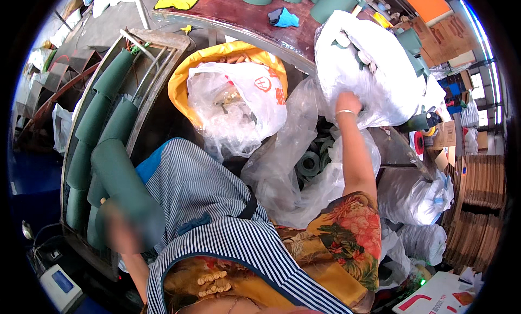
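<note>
Beside a cluttered desk (239,13), a person's right hand (347,103) is gripping a white plastic bag (374,81) bulging with green pieces, fingers closed into its film. Lower left, the left hand (122,232), too blurred to tell its grip, is meeting a green roll (122,184) among stacked rolls.

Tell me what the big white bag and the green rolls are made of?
The white bag under the right hand looks like thin, glossy plastic film: it crinkles and shines. The green rolls beside the left hand look like matte felt or fabric, soft and without shine, though that is uncertain.
</note>
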`<state>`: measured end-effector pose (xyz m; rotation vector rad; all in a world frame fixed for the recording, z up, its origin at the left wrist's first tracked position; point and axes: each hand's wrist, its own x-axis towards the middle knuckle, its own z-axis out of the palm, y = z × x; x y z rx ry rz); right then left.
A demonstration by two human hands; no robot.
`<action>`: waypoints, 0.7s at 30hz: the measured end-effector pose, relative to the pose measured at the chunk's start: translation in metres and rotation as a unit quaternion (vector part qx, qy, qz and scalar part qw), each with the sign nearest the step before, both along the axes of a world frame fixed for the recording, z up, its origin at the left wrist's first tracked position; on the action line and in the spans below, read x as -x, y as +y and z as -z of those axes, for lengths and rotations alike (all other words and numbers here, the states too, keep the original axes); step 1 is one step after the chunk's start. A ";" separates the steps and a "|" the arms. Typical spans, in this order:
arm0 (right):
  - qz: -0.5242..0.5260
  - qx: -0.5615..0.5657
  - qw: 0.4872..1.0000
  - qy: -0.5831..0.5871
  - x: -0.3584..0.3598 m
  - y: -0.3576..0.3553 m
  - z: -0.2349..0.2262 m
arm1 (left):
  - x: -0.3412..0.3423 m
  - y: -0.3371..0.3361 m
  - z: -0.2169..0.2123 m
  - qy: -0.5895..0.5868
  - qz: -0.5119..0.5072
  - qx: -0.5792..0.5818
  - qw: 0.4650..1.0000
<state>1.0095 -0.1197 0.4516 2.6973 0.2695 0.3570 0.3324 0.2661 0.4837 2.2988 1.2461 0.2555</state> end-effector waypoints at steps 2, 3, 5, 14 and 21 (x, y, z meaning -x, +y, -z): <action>0.020 0.042 0.998 0.039 -0.020 -0.033 0.014 | 0.013 0.008 0.015 0.108 0.077 -0.088 0.987; 0.026 0.061 0.997 0.050 -0.023 -0.045 0.021 | 0.016 0.011 0.018 0.105 0.093 -0.092 0.986; 0.020 0.076 0.994 0.080 -0.028 -0.053 0.023 | 0.022 0.018 0.024 0.098 0.124 -0.099 0.982; -0.226 -0.357 0.906 -0.036 0.039 0.005 -0.052 | -0.040 -0.035 -0.010 -0.537 -0.300 0.476 0.629; -0.417 -0.611 0.435 0.514 0.247 0.209 -0.121 | -0.089 -0.024 -0.033 -0.645 -0.306 0.571 0.404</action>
